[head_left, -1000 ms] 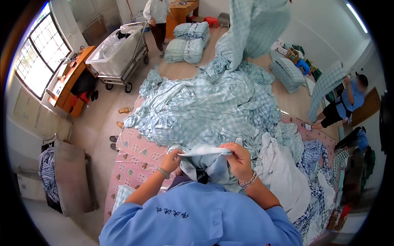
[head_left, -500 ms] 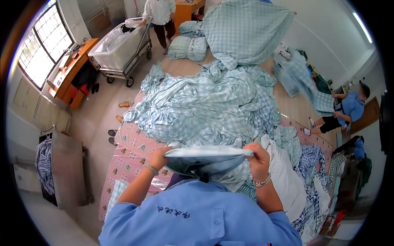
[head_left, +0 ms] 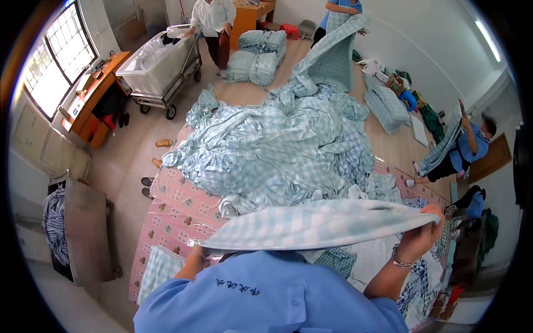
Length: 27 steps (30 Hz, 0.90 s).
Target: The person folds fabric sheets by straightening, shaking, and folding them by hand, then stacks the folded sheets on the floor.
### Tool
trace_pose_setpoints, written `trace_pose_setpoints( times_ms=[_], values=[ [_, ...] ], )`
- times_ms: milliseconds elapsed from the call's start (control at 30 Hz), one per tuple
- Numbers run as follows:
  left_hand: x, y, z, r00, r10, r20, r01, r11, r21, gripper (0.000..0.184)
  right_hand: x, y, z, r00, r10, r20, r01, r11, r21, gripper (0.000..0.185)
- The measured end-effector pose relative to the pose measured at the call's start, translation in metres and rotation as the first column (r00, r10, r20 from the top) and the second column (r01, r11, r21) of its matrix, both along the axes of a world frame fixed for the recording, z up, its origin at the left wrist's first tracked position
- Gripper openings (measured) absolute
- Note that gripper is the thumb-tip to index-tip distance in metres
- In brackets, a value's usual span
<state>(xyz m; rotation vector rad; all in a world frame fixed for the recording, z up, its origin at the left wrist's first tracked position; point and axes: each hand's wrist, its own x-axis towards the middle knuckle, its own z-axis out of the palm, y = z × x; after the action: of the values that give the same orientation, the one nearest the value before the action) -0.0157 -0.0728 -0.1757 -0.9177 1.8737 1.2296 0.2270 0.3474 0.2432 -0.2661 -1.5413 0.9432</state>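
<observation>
A pale green and white checked cloth stretches across in front of my chest, its upper side bowed. My right hand, with a bracelet at the wrist, is closed around the cloth's right end. At the lower left corner, my left hand grips the other end; its fingers are partly hidden. Just beyond the cloth spreads a large heap of crumpled checked bed linen. A folded checked cloth lies by my left elbow.
Pink patterned sheeting covers the floor. At far left stand a metal cart and a white tub trolley, with a person in white beside it. Tied bundles lie at the back. Two people in blue handle cloths behind and right.
My hands have moved apart, the right outward and down, the left down and leftward, drawing the cloth wide. The back worker's raised sheet has dropped and gathered rightward; the right worker's cloth has swung in.
</observation>
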Motion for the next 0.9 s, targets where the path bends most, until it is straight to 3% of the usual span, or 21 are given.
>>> trace_pose_setpoints(
  times_ms=[33,67,100,167,200,233,267,300,333,400,433,500,567,633,700,733,767,800,833,867,900],
  values=[
    [0.002,0.001,0.006,0.993,0.059,0.100,-0.057,0.998,-0.021,0.026,0.005,0.005,-0.009,0.999,0.030,0.036,-0.030,0.999,-0.013,0.001],
    [-0.012,0.003,0.001,0.989,0.138,0.058,-0.145,0.978,0.150,0.027,0.007,0.011,-0.019,0.999,0.025,0.032,-0.024,1.000,-0.017,0.001],
    [-0.028,0.003,-0.006,0.975,0.219,0.035,-0.219,0.923,0.315,0.029,0.010,0.016,-0.030,0.999,0.016,0.040,-0.011,0.991,-0.132,0.002],
    [-0.059,-0.006,-0.023,0.920,0.390,0.040,-0.332,0.722,0.607,0.031,0.022,0.029,-0.047,0.998,0.033,0.046,-0.015,0.936,-0.353,0.006],
    [-0.093,-0.020,-0.046,0.928,0.315,-0.197,-0.115,0.748,0.654,0.034,0.035,0.043,-0.059,0.998,0.036,0.047,-0.016,0.932,-0.361,0.006],
    [-0.118,-0.013,0.001,0.904,0.173,-0.390,0.021,0.895,0.446,0.032,0.053,0.059,-0.072,1.000,0.023,0.015,-0.014,0.894,-0.448,0.009],
    [-0.165,-0.035,-0.026,0.549,-0.474,-0.688,0.485,0.852,-0.199,0.028,0.068,0.070,-0.081,1.000,0.003,-0.015,-0.011,0.847,-0.532,0.012],
    [-0.141,0.006,0.107,0.263,-0.863,-0.431,0.592,0.497,-0.635,0.019,0.080,0.074,-0.084,0.997,-0.069,-0.030,0.040,0.827,-0.561,0.009],
    [-0.149,0.000,0.125,0.137,-0.920,-0.366,0.647,0.363,-0.670,0.014,0.093,0.076,-0.087,0.997,-0.077,-0.028,0.048,0.820,-0.570,0.009],
    [-0.155,-0.015,0.143,0.072,-0.967,-0.246,0.547,0.245,-0.801,0.012,0.120,0.076,-0.093,0.972,-0.233,-0.024,0.171,0.777,-0.606,0.008],
    [-0.150,-0.024,0.137,0.076,-0.968,-0.239,0.550,0.240,-0.800,0.012,0.128,0.070,-0.097,0.973,-0.231,-0.017,0.173,0.773,-0.610,0.008],
    [-0.127,-0.053,0.110,0.336,-0.940,-0.063,0.458,0.221,-0.861,0.016,0.132,0.051,-0.110,0.952,-0.228,0.203,0.302,0.797,-0.523,0.007],
    [-0.086,-0.089,0.059,0.509,-0.845,-0.165,0.632,0.497,-0.594,0.020,0.131,0.035,-0.131,0.942,-0.201,0.268,0.326,0.737,-0.592,0.006],
    [-0.048,-0.098,0.028,0.667,-0.743,-0.045,0.674,0.629,-0.388,0.019,0.138,0.033,-0.159,0.924,-0.188,0.332,0.368,0.669,-0.646,0.005],
    [-0.046,-0.073,0.015,0.703,-0.711,-0.025,0.668,0.672,-0.319,0.018,0.155,0.040,-0.205,0.859,-0.074,0.506,0.441,0.606,-0.662,0.007],
    [-0.064,-0.053,0.007,0.652,-0.753,-0.091,0.693,0.641,-0.331,0.018,0.169,0.047,-0.232,0.857,-0.086,0.508,0.453,0.596,-0.663,0.007],
    [-0.092,-0.026,-0.001,0.510,-0.835,-0.205,0.736,0.547,-0.398,0.017,0.190,0.054,-0.262,0.785,-0.022,0.619,0.535,0.528,-0.659,0.008],
    [-0.126,0.016,-0.003,0.222,-0.922,-0.317,0.749,0.369,-0.550,0.017,0.215,0.060,-0.288,0.700,0.057,0.712,0.613,0.463,-0.640,0.010],
    [-0.158,0.071,0.002,-0.201,-0.920,-0.337,0.596,0.159,-0.787,0.017,0.245,0.069,-0.309,0.711,0.070,0.699,0.627,0.387,-0.676,0.011],
    [-0.158,0.163,0.067,-0.412,-0.903,-0.121,0.502,-0.114,-0.857,0.014,0.280,0.079,-0.322,0.723,0.082,0.686,0.636,0.311,-0.707,0.011],
    [-0.153,0.260,0.142,-0.599,-0.798,0.074,0.346,-0.341,-0.874,0.012,0.318,0.087,-0.322,0.816,-0.062,0.575,0.560,0.333,-0.759,0.010]
  ],
)
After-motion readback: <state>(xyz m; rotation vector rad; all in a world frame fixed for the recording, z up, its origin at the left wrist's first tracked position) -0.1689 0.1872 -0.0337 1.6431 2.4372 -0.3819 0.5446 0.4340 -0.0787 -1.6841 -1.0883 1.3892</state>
